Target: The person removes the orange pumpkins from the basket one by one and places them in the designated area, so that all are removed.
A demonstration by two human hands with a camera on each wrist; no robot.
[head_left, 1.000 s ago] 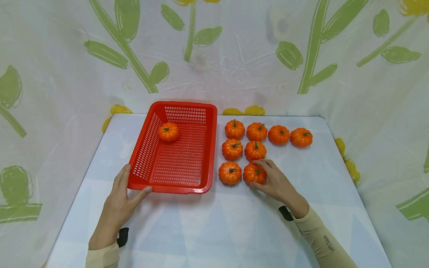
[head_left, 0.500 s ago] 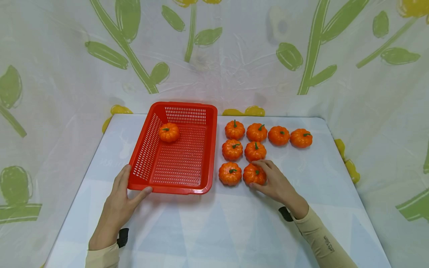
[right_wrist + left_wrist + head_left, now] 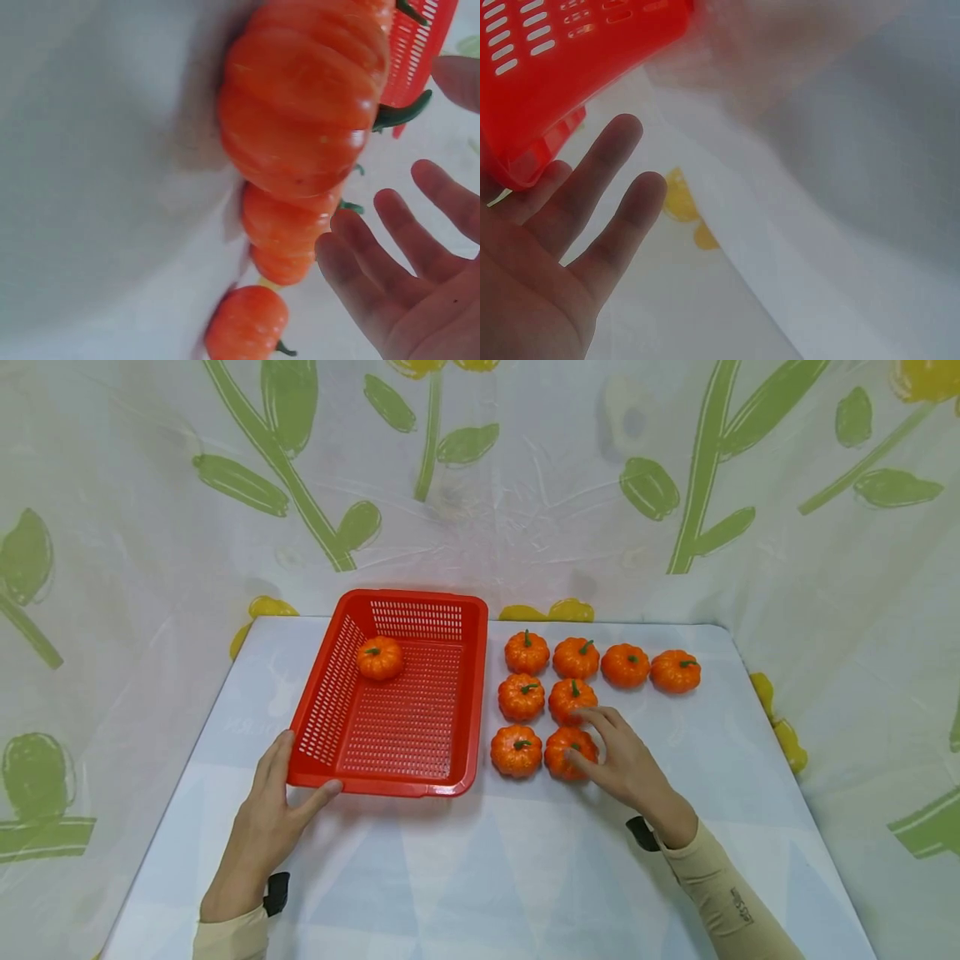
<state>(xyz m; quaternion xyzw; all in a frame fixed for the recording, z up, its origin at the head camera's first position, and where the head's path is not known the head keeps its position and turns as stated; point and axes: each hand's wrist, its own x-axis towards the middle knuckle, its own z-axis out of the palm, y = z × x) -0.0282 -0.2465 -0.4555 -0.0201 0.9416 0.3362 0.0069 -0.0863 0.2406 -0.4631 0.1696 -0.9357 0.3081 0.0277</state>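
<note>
My left hand (image 3: 262, 827) lies at the near left corner of a red plastic basket (image 3: 450, 791), its thumb touching the front rim. Its fingers look straight in the left wrist view, alongside the basket wall (image 3: 562, 90). A small orange pumpkin (image 3: 380, 658) with a green stem sits inside the basket. Over the front pumpkin (image 3: 562, 760) of the second column, my right hand (image 3: 626, 764) hovers with spread, loosely bent fingers. The right wrist view has a gap between these fingers (image 3: 409, 232) and the large near pumpkin (image 3: 300, 97); nothing is held.
Right of the basket, several more pumpkins stand in rows, among them one at front left (image 3: 516, 752) and one at the far right (image 3: 675, 672). A pale patterned cloth covers the table (image 3: 450, 893). Behind it hangs a curtain (image 3: 525, 510) with printed plants.
My right hand has loosened from around the front pumpkin and lifted slightly up and to the right. The pumpkin stays where it was. My left hand and the basket have not visibly moved.
</note>
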